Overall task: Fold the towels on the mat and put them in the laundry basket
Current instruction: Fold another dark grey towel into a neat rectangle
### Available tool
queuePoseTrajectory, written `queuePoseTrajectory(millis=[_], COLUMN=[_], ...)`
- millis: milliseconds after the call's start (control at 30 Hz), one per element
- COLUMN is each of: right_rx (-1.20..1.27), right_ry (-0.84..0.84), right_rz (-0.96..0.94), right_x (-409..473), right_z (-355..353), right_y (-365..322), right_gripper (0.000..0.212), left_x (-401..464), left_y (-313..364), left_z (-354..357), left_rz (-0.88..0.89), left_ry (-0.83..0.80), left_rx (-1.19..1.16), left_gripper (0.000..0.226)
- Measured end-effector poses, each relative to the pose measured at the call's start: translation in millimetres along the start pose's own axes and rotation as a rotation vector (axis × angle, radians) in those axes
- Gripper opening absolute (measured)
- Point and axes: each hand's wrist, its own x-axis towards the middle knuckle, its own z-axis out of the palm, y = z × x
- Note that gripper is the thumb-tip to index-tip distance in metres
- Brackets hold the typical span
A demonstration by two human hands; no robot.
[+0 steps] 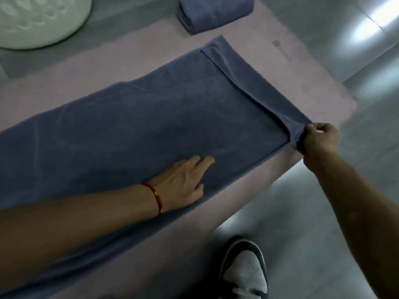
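Two hands work a blue towel spread on a pink mat.

The towel (151, 117) lies long across the mat (280, 67). The left hand (183, 182), at 6 o'clock, rests flat on it with fingers straight. The right hand (319, 141), at 3 o'clock, pinches the towel's turned-over corner. A folded towel (216, 12) sits at 12 o'clock, the white basket (43, 20) at 10 o'clock, a shoe (244, 270) at 5 o'clock.

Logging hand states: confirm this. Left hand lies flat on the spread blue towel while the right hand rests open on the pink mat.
Wrong about the right hand: the head view shows it pinching the spread blue towel at its corner. The left hand does lie flat on it.
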Motion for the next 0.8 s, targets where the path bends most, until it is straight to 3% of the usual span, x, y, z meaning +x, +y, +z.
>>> queuePoseTrajectory(millis=[167,267,367,467,600,733,800], right_rx=[-0.552,-0.816,-0.904,-0.796,-0.764,-0.822,-0.798], right_ry=[-0.097,-0.045,0.014,-0.226,-0.445,-0.509,-0.491], right_rz=[-0.23,-0.307,-0.633,-0.913,-1.076,-1.046,-1.029], right_x=[19,8,-7,-8,12,39,50], right_z=[-12,2,23,54,111,175,202], right_y=[11,6,-9,-26,-65,-119,-142], right_gripper=[0.018,0.032,0.042,0.039,0.039,0.043,0.044], left_x=[-6,-10,0,41,98,121,125], left_y=[-13,-15,-22,-46,-102,-150,-160], left_z=[12,17,6,-23,-66,-82,-81], left_rz=[0.112,0.16,0.152,-0.053,-0.492,-0.733,-0.743], left_ry=[-0.03,-0.007,0.086,0.213,0.232,0.167,0.326], left_rx=[0.41,0.451,0.375,0.378,0.315,0.099,-0.035], left_gripper=[0.052,0.051,0.045,0.048,0.049,0.051,0.047])
